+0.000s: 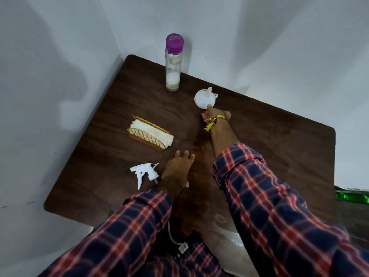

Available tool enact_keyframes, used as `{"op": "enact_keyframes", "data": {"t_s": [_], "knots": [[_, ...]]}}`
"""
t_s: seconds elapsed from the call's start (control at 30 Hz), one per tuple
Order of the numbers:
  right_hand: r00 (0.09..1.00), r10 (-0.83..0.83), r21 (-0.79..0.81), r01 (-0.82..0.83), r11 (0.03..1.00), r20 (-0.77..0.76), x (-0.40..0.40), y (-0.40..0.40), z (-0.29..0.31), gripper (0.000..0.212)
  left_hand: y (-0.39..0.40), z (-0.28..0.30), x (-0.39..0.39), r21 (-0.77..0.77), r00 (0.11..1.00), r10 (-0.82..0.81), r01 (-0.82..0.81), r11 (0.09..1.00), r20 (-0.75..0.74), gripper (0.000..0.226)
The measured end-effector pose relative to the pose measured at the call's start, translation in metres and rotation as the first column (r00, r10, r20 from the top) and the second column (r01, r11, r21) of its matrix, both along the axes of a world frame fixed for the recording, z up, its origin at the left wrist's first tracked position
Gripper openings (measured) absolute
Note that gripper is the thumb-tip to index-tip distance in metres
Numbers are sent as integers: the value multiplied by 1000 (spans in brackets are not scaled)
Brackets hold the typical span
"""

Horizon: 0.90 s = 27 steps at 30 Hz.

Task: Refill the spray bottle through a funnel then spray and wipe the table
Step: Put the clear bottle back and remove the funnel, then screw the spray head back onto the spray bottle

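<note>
Funnel [203, 97] rests upside-down on dark wooden table [279, 140] (cornered by pale walls [60, 56]).

right hand [214, 114] touching funnel [204, 97] | left hand [177, 168] beside sprayer head [144, 172]

I log: bench [259, 140], dark wood-grain, matt; funnel [202, 98] and trigger sprayer [142, 172], white plastic; bottle [173, 66], clear and glossy, purple plastic cap; holder [148, 136], gold wire, paper napkins; sleeves, plaid cloth.
</note>
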State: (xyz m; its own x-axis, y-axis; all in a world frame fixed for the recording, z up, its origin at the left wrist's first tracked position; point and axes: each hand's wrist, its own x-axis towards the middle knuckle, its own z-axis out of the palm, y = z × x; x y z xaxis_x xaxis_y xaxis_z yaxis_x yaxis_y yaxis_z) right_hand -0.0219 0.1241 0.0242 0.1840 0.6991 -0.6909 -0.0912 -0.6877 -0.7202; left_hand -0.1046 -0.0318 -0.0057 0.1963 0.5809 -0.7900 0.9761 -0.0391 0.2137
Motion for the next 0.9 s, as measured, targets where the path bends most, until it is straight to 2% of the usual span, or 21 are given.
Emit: {"op": "enact_keyframes", "data": {"t_s": [0.07,0.1,0.17,0.23,0.3,0.4,0.53,0.63,0.7,0.8,0.9], "knots": [[995,-74,16,73,997,63,-1,-11,5,36,-1,3,0,20,1000,-7,7,1000,1,116],[984,-144,55,139,989,103,-2,-21,11,27,-4,5,0,40,1000,-13,13,999,1,116],[965,-191,132,169,977,180,-4,-47,23,14,-11,11,-2,97,1000,-24,23,995,18,113],[962,-147,178,107,978,230,-4,-79,30,12,-18,17,-10,139,992,34,-51,989,121,104],[940,-53,233,-28,972,337,1,-109,32,10,-25,29,-24,191,953,157,-210,959,261,83],[822,138,219,-303,928,553,3,-145,37,10,-41,50,-51,361,871,307,-447,819,384,50],[720,321,123,-490,863,616,-12,-186,40,7,-82,62,-85,498,741,460,-670,550,489,31],[588,512,15,-666,746,626,-29,-212,34,18,-120,58,-104,550,636,577,-759,348,513,29],[492,594,5,-773,635,636,-41,-222,26,30,-138,52,-112,547,574,672,-785,290,468,31],[281,650,-54,-894,445,706,-59,-228,14,58,-157,40,-120,447,534,771,-817,365,347,41],[22,685,-246,-924,292,728,-73,-223,7,91,-172,32,-123,322,547,783,-829,457,296,52]]}}
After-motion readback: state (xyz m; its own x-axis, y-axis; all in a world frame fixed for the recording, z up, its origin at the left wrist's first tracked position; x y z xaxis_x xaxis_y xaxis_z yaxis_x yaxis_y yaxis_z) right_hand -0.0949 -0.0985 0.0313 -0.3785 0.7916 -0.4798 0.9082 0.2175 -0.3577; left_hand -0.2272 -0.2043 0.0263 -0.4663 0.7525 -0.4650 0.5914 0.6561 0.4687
